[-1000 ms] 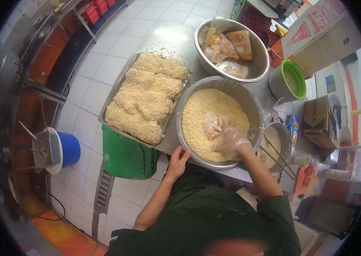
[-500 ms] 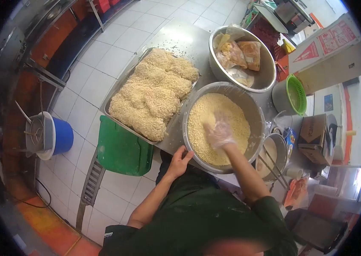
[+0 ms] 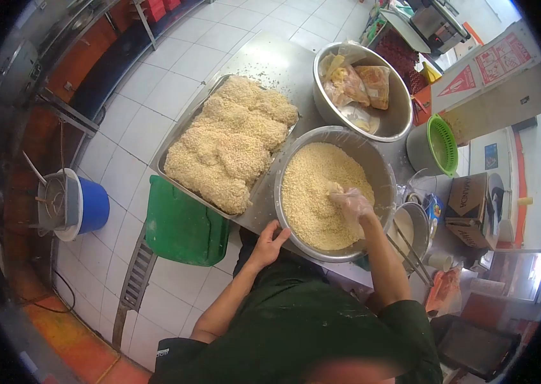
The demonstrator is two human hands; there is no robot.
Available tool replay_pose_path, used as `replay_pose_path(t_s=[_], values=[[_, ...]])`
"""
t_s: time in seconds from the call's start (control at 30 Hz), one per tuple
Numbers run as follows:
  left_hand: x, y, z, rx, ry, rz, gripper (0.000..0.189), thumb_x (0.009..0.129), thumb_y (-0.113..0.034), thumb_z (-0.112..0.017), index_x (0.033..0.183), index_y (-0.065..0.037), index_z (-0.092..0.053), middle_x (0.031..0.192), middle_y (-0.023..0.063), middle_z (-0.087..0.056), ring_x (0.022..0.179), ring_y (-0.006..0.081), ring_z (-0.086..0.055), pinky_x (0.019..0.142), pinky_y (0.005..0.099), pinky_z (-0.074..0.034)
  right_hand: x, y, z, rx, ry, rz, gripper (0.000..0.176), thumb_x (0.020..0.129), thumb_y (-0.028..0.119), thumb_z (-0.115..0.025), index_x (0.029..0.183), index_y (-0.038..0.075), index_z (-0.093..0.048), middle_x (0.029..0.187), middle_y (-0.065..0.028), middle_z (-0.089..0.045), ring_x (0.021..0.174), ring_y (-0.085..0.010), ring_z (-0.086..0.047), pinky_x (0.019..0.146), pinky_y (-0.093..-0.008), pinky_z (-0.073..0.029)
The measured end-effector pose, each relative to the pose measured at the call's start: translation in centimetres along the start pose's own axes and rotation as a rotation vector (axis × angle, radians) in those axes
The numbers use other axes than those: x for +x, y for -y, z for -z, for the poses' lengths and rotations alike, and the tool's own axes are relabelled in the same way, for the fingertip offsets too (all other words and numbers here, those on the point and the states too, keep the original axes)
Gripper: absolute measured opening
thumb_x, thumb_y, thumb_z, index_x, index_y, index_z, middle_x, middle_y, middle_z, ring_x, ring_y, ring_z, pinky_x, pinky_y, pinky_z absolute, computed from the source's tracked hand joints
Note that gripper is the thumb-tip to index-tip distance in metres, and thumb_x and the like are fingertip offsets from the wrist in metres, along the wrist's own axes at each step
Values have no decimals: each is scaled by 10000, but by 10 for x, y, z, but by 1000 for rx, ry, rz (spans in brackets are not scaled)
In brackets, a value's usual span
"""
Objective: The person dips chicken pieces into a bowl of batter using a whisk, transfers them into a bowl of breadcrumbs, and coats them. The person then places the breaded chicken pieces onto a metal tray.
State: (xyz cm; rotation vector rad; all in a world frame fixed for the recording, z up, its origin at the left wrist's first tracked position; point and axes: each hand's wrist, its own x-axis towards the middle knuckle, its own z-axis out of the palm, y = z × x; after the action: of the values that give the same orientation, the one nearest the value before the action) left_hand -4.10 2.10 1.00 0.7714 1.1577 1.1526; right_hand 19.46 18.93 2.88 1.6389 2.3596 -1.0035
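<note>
The right hand [image 3: 355,205], in a clear plastic glove, dips into the breadcrumbs [image 3: 312,192] toward the right side of the round metal bowl [image 3: 390,192]; what its fingers pinch, if anything, I can't tell. The left hand [image 3: 269,246], thumb and fingers spread, touches the bowl's near-left rim at the table edge. Left of it, the tray [image 3: 170,142] slants lengthwise from far right to near left, bare steel table [image 3: 270,54] beyond

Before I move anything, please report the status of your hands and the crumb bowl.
Right hand, gloved, in the crumbs. Left hand bare, at the rim of the crumb bowl. Full tray close beside it.
</note>
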Motion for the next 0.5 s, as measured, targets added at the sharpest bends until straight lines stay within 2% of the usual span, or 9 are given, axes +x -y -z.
replay_pose_path(t_s=[0.03, 0.07, 0.13, 0.23, 0.3, 0.37, 0.4, 0.43, 0.5], values=[[0, -1, 0, -5, 15, 18, 324, 908, -227, -543, 1131, 5, -508, 1082, 57, -558, 999, 130, -488, 899, 283, -372, 2, 4, 1, 283, -89, -234, 273, 800, 295, -540, 791, 44, -648, 711, -141, -625, 650, -223, -599, 562, -355, -449], [0, -2, 0, -8, 14, 17, 324, 908, -227, -543, 1131, 5, -508, 1082, 57, -558, 999, 130, -488, 899, 283, -372, -1, 4, 6, 280, -88, -234, 273, 800, 295, -540, 791, 44, -648, 711, -141, -625, 650, -223, -599, 562, -355, -449], [-1, -4, 0, 28, 22, 11, 330, 907, -236, -544, 1128, 6, -509, 1070, 58, -565, 992, 130, -491, 893, 280, -377, -10, 11, 29, 581, -210, -137, 208, 780, 224, -592, 768, 26, -651, 662, -100, -618, 582, -163, -576, 525, -321, -444], [-2, -11, -1, 4, 21, 21, 336, 906, -246, -544, 1125, 7, -512, 1063, 57, -570, 991, 129, -490, 893, 277, -377, -24, 43, 70, 426, -268, -202, 174, 747, 164, -636, 832, 13, -649, 642, -51, -604, 582, -132, -574, 527, -293, -453], [-1, -3, 0, -12, 15, 20, 313, 905, -245, -545, 1103, -3, -526, 1056, 56, -560, 982, 127, -493, 888, 276, -379, -19, 22, 49, 345, -335, -77, 183, 797, 178, -587, 874, 15, -622, 652, -48, -595, 565, -136, -562, 522, -293, -455], [-1, -3, -1, -29, 10, 22, 291, 905, -244, -546, 1082, -13, -541, 1049, 55, -551, 973, 125, -496, 883, 275, -380, 1, -18, -3, -1172, -579, 349, 229, 838, 245, -543, 897, 31, -598, 782, -90, -634, 630, -175, -608, 570, -286, -478], [-2, -8, -2, -20, 4, 26, 290, 906, -245, -545, 1079, -14, -541, 1042, 52, -549, 971, 124, -495, 881, 274, -380, -13, -17, -11, -851, -380, 205, 336, 784, 235, -653, 1047, 44, -569, 940, -112, -623, 836, -175, -602, 695, -298, -480], [-2, -12, -2, -11, -4, 32, 288, 906, -246, -544, 1077, -14, -541, 1034, 49, -546, 969, 122, -494, 878, 273, -380, -57, 71, 44, -251, 33, -122, 472, 788, 296, -626, 1140, 8, -499, 1034, -180, -600, 964, -278, -591, 773, -371, -481], [-2, -12, 0, -8, 6, 32, 289, 907, -247, -543, 1075, -12, -541, 1034, 50, -545, 969, 122, -493, 876, 270, -380, -72, 85, 49, -303, 83, -122, 548, 754, 336, -637, 1136, -30, -494, 1088, -225, -574, 1026, -336, -564, 828, -407, -464]])
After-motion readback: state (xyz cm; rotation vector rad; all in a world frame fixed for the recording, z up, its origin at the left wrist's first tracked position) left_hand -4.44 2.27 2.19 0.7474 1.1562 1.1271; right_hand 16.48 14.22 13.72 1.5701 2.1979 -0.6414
